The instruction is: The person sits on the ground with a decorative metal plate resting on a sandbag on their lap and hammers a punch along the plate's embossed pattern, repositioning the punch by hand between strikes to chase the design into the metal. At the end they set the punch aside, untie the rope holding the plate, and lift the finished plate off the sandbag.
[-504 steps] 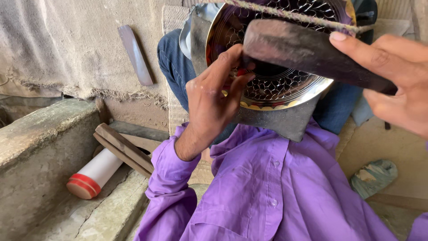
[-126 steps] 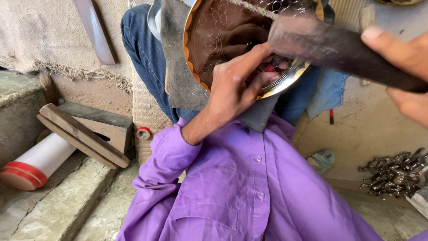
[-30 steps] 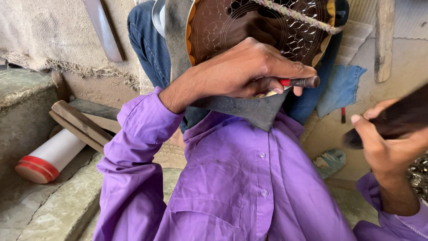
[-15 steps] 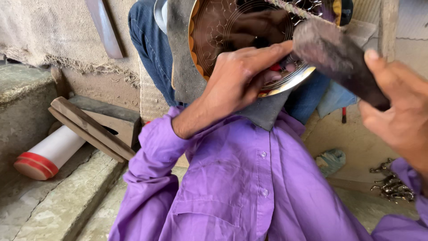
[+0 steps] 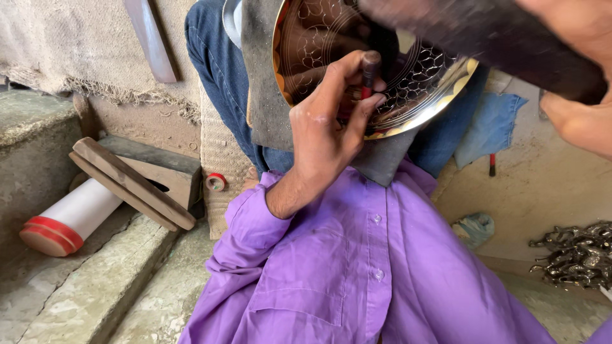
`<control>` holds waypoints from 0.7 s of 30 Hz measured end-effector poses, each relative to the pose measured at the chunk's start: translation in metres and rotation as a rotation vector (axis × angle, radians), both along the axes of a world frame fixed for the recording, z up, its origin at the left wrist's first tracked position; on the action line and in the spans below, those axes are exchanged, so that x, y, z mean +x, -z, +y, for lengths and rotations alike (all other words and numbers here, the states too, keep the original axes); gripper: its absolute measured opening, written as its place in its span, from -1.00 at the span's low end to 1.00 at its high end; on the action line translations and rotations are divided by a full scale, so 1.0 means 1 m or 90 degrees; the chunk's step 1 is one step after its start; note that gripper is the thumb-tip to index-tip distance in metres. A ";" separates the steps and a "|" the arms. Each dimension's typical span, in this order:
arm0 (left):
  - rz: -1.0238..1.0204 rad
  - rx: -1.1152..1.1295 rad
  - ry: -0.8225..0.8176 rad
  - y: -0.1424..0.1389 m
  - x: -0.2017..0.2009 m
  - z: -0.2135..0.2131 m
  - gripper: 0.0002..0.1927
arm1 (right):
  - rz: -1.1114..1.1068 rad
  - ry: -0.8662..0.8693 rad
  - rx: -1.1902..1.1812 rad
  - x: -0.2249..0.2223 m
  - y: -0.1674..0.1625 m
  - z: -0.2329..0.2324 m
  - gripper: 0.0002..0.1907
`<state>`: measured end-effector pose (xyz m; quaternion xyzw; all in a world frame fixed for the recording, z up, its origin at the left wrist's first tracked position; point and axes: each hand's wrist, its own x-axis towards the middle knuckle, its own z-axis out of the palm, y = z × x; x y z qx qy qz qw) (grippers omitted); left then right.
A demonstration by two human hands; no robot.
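Left hand (image 5: 328,127) pinches a punch (image 5: 368,73): fingers (image 5: 373,108) curled tight round its dark shaft, tip down on the plate (image 5: 408,83). Punch stands near upright, dark head up, red band just showing between the fingers.

Plate is round, shiny metal with engraved scroll and lattice pattern, tilted toward the camera and propped on the lap over a grey cloth (image 5: 261,76). It sits top centre of view, touching the left hand.

Right hand (image 5: 574,95) is at the top right edge, wrapped round a dark mallet (image 5: 484,38), which lies across the top of the frame above the plate. Blurred; fingers closed on it, exact grip hard to tell.

Versus 0.5 s ago: mallet sat lower right, beside the plate; now it is higher and stretches across the upper rim. Punch was nearly hidden under the hand; now its head shows clear above the fingers. Left hand on roughly the same spot of the plate. Versus 1.0 s ago: right hand was low at right, well apart from the plate.

Around: purple shirt (image 5: 357,274) fills the bottom, jeans (image 5: 220,70) behind the plate, wood block (image 5: 137,181) and white roll with red end (image 5: 67,220) at left, tape ring (image 5: 215,181) by the mat, blue rag (image 5: 491,127) at right, metal scraps (image 5: 574,251) at far right on the floor.
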<state>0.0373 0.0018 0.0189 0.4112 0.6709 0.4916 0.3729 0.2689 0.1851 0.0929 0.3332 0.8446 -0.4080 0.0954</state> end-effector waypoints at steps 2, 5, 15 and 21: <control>-0.001 0.017 0.022 0.000 -0.003 0.001 -0.53 | -0.018 -0.022 0.004 -0.002 0.001 -0.001 -0.04; 0.010 0.045 0.100 0.001 -0.012 0.006 -0.54 | 0.007 -0.021 0.043 0.004 0.010 -0.011 -0.08; 0.019 0.165 0.467 0.008 -0.047 0.047 -0.43 | -0.042 0.153 0.190 0.064 0.022 -0.086 -0.16; -0.073 0.216 0.665 0.014 -0.054 0.068 -0.51 | 0.059 0.181 0.274 0.083 0.045 -0.145 -0.24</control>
